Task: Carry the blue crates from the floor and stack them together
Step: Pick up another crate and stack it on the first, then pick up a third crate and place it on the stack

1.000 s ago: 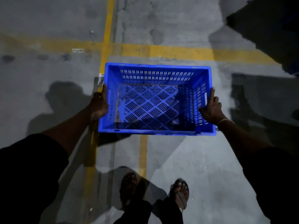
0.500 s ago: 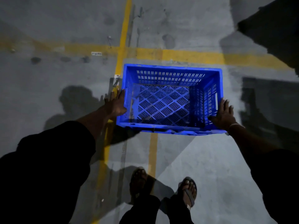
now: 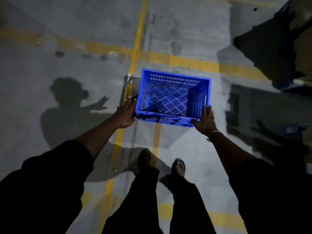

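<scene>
between my two outstretched arms, the empty blue perforated plastic crate (image 3: 172, 98) sits low over the grey concrete floor (image 3: 50, 65), long axis left-right, my left hand (image 3: 125, 112) flat on its left wall, right hand (image 3: 205, 121) clasping the near-right corner.
</scene>
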